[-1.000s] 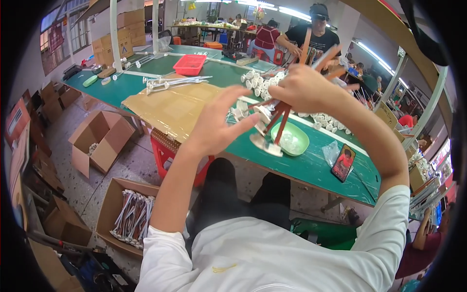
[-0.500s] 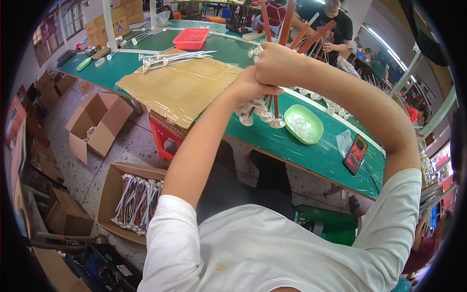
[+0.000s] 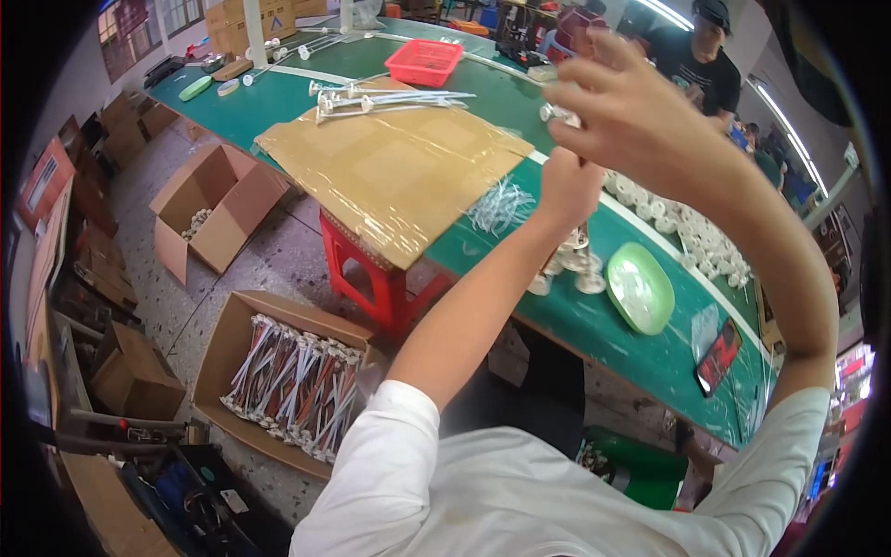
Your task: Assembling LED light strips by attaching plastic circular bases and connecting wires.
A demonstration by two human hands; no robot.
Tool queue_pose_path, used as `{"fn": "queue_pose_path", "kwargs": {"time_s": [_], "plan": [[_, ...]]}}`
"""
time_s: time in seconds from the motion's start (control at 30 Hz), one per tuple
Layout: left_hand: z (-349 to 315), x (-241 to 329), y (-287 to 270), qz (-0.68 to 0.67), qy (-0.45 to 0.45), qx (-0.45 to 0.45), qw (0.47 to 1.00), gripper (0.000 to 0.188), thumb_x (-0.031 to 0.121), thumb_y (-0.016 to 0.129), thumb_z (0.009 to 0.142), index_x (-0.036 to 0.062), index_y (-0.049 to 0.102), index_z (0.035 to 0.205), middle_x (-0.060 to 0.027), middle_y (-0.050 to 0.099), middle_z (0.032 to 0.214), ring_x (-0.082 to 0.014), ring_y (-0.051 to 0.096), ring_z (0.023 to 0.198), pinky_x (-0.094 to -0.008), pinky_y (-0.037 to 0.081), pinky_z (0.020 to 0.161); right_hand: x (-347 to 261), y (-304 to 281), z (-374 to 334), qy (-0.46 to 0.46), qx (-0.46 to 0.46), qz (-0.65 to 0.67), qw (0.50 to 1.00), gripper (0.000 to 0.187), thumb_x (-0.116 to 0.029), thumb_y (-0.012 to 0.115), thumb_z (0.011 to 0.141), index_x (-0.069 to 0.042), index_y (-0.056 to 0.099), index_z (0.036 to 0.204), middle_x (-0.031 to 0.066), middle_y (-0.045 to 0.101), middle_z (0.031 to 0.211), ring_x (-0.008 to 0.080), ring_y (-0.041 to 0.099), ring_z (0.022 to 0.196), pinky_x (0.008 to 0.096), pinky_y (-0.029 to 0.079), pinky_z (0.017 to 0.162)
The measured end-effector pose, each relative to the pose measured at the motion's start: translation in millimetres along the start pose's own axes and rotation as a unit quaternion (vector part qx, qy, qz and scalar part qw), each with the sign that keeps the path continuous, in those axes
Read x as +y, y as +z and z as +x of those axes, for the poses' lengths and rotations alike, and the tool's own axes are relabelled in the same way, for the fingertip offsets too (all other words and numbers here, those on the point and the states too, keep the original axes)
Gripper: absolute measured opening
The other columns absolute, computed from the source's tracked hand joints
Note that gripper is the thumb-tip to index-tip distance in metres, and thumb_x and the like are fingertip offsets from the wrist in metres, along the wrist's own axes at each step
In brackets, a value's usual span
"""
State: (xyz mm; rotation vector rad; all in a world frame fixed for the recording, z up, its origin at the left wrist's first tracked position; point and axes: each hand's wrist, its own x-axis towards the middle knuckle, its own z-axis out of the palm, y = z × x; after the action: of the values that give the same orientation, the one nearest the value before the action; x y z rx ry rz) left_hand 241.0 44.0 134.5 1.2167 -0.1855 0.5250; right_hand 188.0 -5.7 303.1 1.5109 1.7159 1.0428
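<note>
Green tabletop (image 3: 599, 323) spans the busy workshop where you sit. Between nine and ten o'clock, an open carton (image 3: 213, 223) on the speckled floor holds a few small white pieces; at eight, a second box (image 3: 246, 413) carries rows of white and brown rods (image 3: 292, 385). Near eleven, a flattened cardboard sheet (image 3: 399, 181) lies over a red stool (image 3: 362, 278), with white rods (image 3: 394, 100) across its far part and a red basket (image 3: 425, 63) beyond, at twelve. Toward two, your left hand (image 3: 568, 190) is closed around a bundle of white-headed rods (image 3: 579, 260), its pale heads below your fist. Just above it, your right hand (image 3: 626, 100) has its fingers parted and slightly curled. A light-green bowl (image 3: 640, 290) sits at three, with white pieces (image 3: 691, 227) heaped behind it; a phone (image 3: 717, 358) rests between three and four.
</note>
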Motion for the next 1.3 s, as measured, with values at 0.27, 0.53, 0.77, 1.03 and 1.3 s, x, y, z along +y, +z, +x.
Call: {"fn": "queue_pose_path", "kwargs": {"time_s": [0.27,0.53,0.77,1.03,1.3], "plan": [[75,15,-220,-0.495,-0.181,-0.038,0.849,0.025,0.024,0.046,0.098,0.0137,0.044,0.075,0.0066,0.026,0.052,-0.0078,0.027,0.042,-0.0248,0.032,0.047,50,53,31,0.212,0.174,0.295,0.915,0.019,-0.003,0.072,0.072,-0.003,0.064,0.089,0.011,0.063,0.096,0.0258,0.061,0.095,0.0365,0.05,0.077],[70,-17,-292,-0.468,-0.17,0.213,0.841,0.03,0.03,0.039,0.101,0.011,0.044,0.078,0.0055,0.027,0.052,-0.01,0.031,0.045,-0.0277,0.037,0.053,6,309,165,0.284,-0.117,0.376,0.874,0.03,-0.008,0.065,0.077,-0.009,0.065,0.107,0.0123,0.061,0.108,0.0321,0.058,0.104,0.0428,0.049,0.09],[71,-17,-288,-0.45,-0.185,0.223,0.845,0.027,0.03,0.043,0.099,0.0141,0.045,0.077,0.0044,0.03,0.053,-0.0109,0.032,0.046,-0.029,0.037,0.054,-26,387,229,0.254,-0.102,0.308,0.911,0.026,-0.018,0.061,0.082,-0.007,0.064,0.106,0.0128,0.062,0.106,0.0317,0.052,0.113,0.046,0.048,0.088],[71,-16,-289,-0.436,-0.183,0.243,0.847,0.027,0.031,0.042,0.099,0.0148,0.044,0.078,0.0043,0.03,0.054,-0.0108,0.032,0.047,-0.0286,0.036,0.055,-26,379,255,0.233,0.139,0.496,0.825,0.02,-0.015,0.057,0.089,-0.009,0.06,0.108,0.0192,0.065,0.098,0.0368,0.061,0.092,0.0453,0.048,0.079],[71,-18,-287,-0.407,-0.191,0.238,0.861,0.025,0.031,0.041,0.1,0.0145,0.043,0.081,0.0037,0.03,0.055,-0.011,0.031,0.047,-0.0288,0.035,0.053,-52,382,274,0.247,0.128,0.562,0.779,0.022,-0.024,0.061,0.089,-0.008,0.058,0.103,0.0213,0.065,0.094,0.0368,0.062,0.087,0.0456,0.048,0.077]]}}
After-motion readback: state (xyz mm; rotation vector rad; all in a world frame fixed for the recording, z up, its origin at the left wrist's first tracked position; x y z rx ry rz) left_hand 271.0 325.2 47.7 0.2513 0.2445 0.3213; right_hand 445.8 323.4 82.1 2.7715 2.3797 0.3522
